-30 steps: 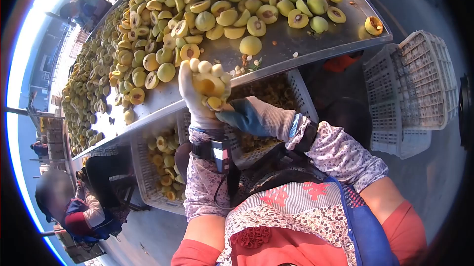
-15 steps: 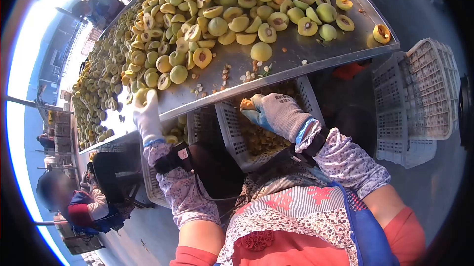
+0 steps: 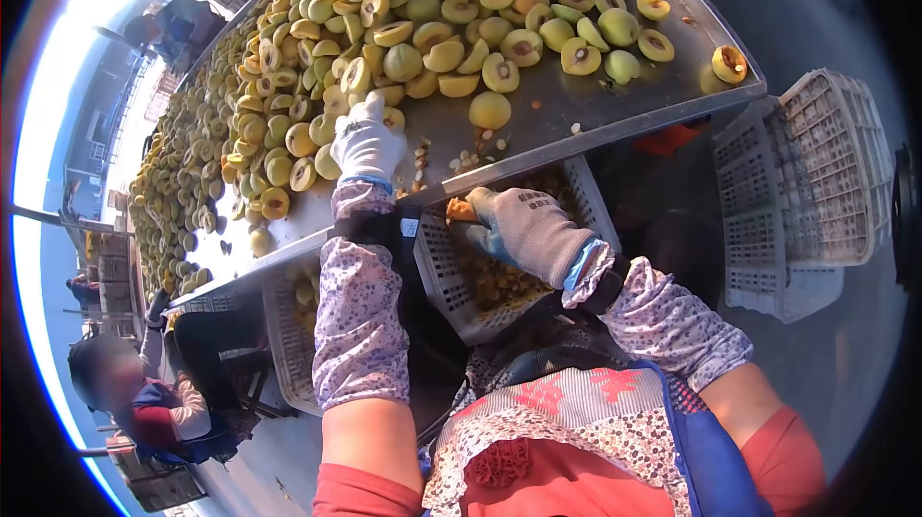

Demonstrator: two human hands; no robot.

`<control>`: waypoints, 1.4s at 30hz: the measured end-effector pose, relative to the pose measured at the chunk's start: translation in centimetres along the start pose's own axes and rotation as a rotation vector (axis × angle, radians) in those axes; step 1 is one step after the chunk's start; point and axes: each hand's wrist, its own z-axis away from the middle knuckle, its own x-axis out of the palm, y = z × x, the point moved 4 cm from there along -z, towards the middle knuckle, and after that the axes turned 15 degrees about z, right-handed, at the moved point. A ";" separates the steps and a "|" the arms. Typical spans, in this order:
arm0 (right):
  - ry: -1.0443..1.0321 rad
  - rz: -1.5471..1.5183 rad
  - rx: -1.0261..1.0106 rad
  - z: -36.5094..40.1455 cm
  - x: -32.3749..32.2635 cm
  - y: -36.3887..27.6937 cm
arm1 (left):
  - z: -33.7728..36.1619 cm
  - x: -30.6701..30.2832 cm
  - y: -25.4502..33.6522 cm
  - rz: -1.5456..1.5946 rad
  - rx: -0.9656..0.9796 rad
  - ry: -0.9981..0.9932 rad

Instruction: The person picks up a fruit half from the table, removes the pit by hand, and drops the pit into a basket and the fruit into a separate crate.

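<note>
My left hand [image 3: 369, 144], in a white glove, reaches over the near side of the pile of halved yellow-green stone fruit [image 3: 423, 61]. Its fingers are curled around a fruit half [image 3: 394, 119], which shows partly at the hand's right side. My right hand [image 3: 533, 232], in a grey and blue glove, is closed over a plastic crate [image 3: 445, 272]. From its thumb side sticks out an orange-brown piece [image 3: 461, 211]; its kind cannot be made out. Yellow-brown fruit scraps [image 3: 509, 288] lie inside the crate below.
The metal table [image 3: 615, 114] has a raised front rim. Loose pits [image 3: 480, 144] lie near it. Stacked pale crates [image 3: 807, 191] stand at the right. Another crate [image 3: 286, 335] is under the table at the left, near a seated person [image 3: 163, 402]; another person [image 3: 182, 32] is farther back.
My left hand has moved right and farther over the table, from the front edge to the fruit pile. My right hand stays over the crate, still closed on the orange-brown piece.
</note>
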 end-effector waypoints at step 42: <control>0.464 -0.193 -0.298 -2.6 3.9 -1.4 | 10.0 -1.8 6.3 1.885 -0.315 0.168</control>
